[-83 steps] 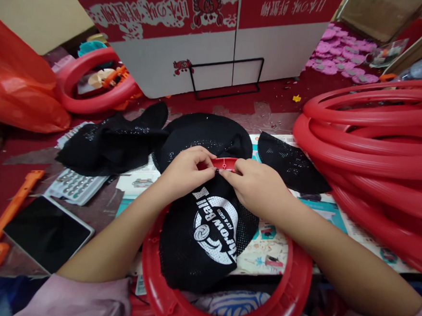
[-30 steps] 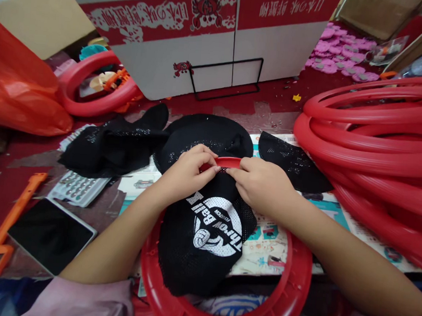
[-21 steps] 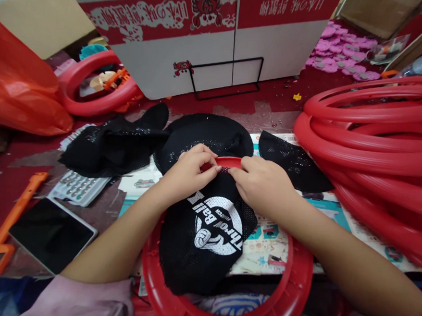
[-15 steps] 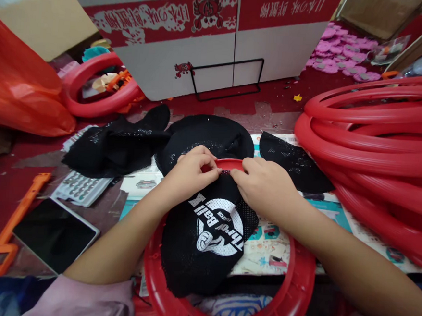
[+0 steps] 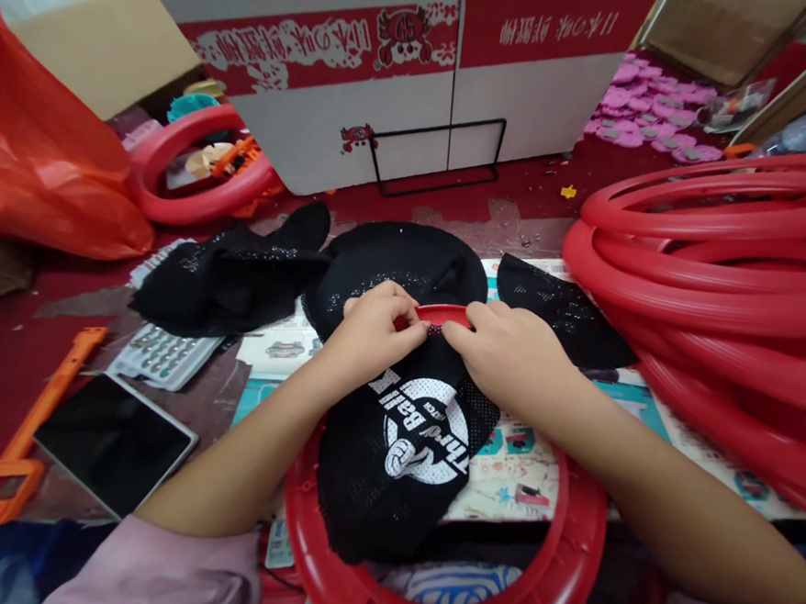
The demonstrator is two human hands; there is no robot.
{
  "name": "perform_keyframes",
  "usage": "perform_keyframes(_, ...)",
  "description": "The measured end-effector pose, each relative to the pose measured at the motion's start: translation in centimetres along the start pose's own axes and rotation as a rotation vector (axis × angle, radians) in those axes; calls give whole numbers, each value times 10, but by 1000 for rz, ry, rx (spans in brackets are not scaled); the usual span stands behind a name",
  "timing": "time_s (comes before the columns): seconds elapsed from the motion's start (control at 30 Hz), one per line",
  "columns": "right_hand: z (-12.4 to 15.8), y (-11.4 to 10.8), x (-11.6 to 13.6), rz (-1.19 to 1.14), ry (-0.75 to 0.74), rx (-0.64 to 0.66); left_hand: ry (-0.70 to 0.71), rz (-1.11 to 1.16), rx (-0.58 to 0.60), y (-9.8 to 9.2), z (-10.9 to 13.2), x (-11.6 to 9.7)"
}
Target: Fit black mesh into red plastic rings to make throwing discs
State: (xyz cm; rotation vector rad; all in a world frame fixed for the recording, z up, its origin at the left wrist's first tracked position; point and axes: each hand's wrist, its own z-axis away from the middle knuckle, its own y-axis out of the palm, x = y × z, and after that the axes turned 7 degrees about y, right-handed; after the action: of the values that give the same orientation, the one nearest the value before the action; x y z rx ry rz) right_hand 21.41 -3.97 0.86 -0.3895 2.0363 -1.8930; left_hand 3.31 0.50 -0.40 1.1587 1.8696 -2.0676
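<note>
At the far rim of the red ring (image 5: 583,545), left hand (image 5: 379,335) and right hand (image 5: 515,354) pinch the black mesh cloth (image 5: 375,498) by its edge, thumbs close together, presumably to keep it flat; the remainder drapes nearward over the opening.

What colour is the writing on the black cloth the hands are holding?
White. The writing shows best in the head view, on the black cloth.

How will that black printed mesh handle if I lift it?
The printed mesh will probably flop: it lies slack, partly over the red ring. It's likely light for its size, looking thin and perforated.
</note>
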Motion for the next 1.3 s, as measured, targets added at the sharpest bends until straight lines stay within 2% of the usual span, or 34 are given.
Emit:
perform_keyframes(0.13,-1,3,0,-4,-17,-27,-8,-6,10,-1,0,-1)
perform_keyframes(0.47,0,2,-1,22,-46,34,8,10,5,-1,1,0)
perform_keyframes(0.67,-1,7,-4,28,-62,-7,135,-66,8,-3,3,2)
perform_keyframes(0.8,2,8,-5,-9,-99,-132,285,-134,54,-4,4,4)
perform_keyframes(0.87,5,6,-5,-51,-127,-160,294,-166,74,-5,3,4)
perform_keyframes(1.1,6,2,-4,-148,-102,86,195,-350,10,-11,4,4)
perform_keyframes(1.3,2,-1,-4,-122,-42,71,146,-434,76,-26,8,2)
